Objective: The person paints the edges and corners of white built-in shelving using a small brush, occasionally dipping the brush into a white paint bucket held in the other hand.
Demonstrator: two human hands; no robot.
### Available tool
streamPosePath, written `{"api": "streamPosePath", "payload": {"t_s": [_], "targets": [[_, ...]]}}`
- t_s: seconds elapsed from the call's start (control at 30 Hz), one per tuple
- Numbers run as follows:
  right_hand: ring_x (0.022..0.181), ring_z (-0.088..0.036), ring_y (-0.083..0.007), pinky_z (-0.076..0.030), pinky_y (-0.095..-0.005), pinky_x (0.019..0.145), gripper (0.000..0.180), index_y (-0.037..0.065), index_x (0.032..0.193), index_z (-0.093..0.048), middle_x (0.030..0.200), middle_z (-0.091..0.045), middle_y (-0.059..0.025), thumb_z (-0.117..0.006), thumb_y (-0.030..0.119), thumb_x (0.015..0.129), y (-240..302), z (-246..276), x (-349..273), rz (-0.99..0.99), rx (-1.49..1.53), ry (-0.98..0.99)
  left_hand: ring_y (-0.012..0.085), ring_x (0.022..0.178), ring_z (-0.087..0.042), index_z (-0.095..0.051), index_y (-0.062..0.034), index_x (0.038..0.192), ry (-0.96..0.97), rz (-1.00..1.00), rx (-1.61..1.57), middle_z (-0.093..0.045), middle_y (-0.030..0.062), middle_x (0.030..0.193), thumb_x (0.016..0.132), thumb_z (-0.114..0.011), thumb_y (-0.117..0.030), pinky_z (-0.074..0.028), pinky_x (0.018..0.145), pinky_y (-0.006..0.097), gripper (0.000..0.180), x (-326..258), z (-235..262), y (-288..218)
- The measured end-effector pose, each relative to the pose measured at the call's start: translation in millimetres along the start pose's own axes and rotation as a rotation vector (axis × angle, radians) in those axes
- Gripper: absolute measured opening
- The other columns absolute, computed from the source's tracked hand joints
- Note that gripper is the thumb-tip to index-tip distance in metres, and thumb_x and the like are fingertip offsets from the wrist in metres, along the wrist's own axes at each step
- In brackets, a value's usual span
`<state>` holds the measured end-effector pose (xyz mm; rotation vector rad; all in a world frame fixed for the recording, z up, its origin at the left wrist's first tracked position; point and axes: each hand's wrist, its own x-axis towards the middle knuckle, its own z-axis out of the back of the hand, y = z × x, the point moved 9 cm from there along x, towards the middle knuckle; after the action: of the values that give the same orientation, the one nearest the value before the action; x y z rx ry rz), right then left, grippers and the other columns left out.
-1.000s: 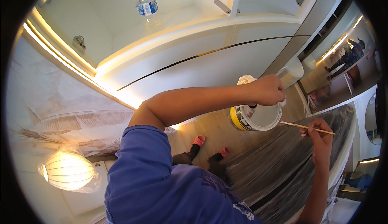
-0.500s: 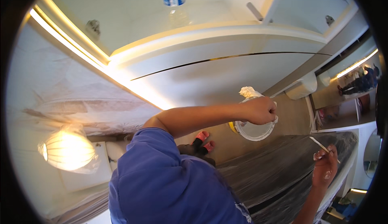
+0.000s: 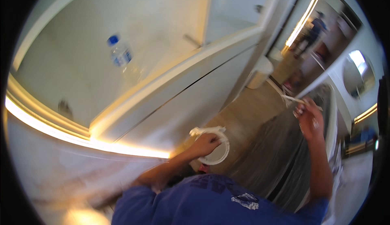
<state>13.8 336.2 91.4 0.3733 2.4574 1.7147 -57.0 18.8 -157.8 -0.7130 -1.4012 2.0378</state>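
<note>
My left hand (image 3: 206, 144) is closed at the top of a round white bucket (image 3: 219, 158), and the exact grip is hidden under the fingers. Crumpled white material (image 3: 197, 131) sits along the bucket's rim. Off to the right, my raised right hand (image 3: 310, 117) pinches a slim pale stick (image 3: 300, 101) with a whitened front end; blur hides whether it has bristles. White smears mark the fingers and back of that hand.
A white niche (image 3: 162, 34) on the left holds a clear bottle (image 3: 121, 56) with a blue cap. A lit strip (image 3: 122, 151) runs along its lower edge. Dark plastic sheeting (image 3: 268, 156) covers a surface on the right. A round mirror (image 3: 358, 74) hangs beyond it.
My view has swung, so the niche and bottle lie further left and lower. The bucket and my left hand appear closer to my body. My right hand appears higher, still pinching the stick.
</note>
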Motion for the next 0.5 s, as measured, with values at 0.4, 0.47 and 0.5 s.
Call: {"api": "streamPosePath", "payload": {"t_s": [0.4,0.47,0.5], "targets": [[0.090,-0.066,-0.0231,-0.052,-0.0376,0.084,0.019,0.003,0.114,-0.058,0.097,-0.070,-0.0136,-0.057,0.014,0.098,51,-136,30,0.436,0.108,0.077,0.0218,0.079,-0.067,-0.070,0.0014,0.097,0.277,0.164,-0.025,-0.070,0.0147,0.084,0.096,-0.068,-0.031,-0.051,0.073,0.038,0.032,-44,-4,68],[0.095,-0.068,-0.0239,-0.052,-0.0369,0.087,0.019,0.001,0.114,-0.062,0.101,-0.071,-0.0153,-0.058,0.010,0.098,53,-152,39,0.529,0.083,0.059,0.0230,0.080,-0.068,-0.070,0.0018,0.096,0.279,0.138,-0.015,-0.070,0.0155,0.085,0.096,-0.068,-0.031,-0.051,0.074,0.039,0.033,-39,-1,81],[0.095,-0.068,-0.0238,-0.052,-0.0370,0.088,0.018,0.000,0.113,-0.064,0.101,-0.072,-0.0151,-0.059,0.009,0.098,57,-163,38,0.606,0.010,0.054,0.0234,0.080,-0.068,-0.070,0.0018,0.095,0.278,0.125,-0.018,-0.071,0.0157,0.085,0.095,-0.068,-0.032,-0.051,0.074,0.039,0.034,-36,-3,86]]}}
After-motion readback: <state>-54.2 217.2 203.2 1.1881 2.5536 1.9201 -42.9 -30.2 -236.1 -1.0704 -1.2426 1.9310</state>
